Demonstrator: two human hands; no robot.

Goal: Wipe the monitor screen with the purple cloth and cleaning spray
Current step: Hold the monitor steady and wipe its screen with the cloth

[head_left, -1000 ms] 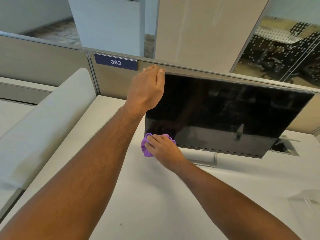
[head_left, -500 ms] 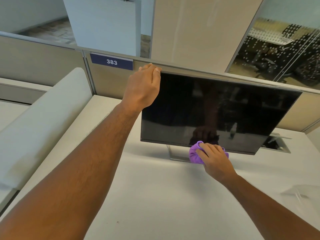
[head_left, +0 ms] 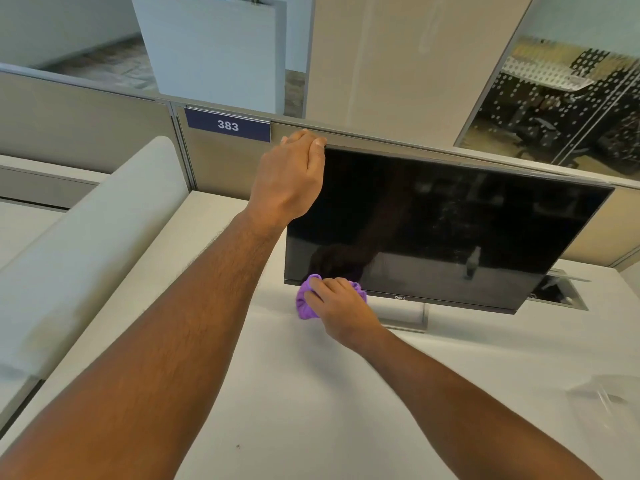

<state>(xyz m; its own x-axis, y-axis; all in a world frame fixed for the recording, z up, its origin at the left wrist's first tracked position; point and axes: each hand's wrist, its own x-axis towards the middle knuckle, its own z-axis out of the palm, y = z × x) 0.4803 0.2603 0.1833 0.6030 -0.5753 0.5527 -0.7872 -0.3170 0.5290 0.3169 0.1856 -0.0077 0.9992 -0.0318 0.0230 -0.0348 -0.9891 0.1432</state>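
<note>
A black monitor point(head_left: 450, 220) stands on a white desk point(head_left: 311, 393), its dark screen tilted toward me. My left hand point(head_left: 289, 178) grips the screen's top left corner, fingers curled over the upper edge. My right hand point(head_left: 337, 304) holds a bunched purple cloth point(head_left: 305, 303) against the bottom left edge of the screen. A clear spray bottle point(head_left: 602, 396) is faintly visible on the desk at the right; a bottle's reflection shows in the screen.
A beige partition with a blue "383" sign point(head_left: 228, 125) runs behind the monitor. A padded white divider point(head_left: 86, 244) borders the desk on the left. A cable hatch point(head_left: 561, 292) sits in the desk behind the monitor's right corner.
My right hand swept the cloth along the screen's bottom edge, right to the middle and then back to the left corner. My left hand kept hold of the top corner.
</note>
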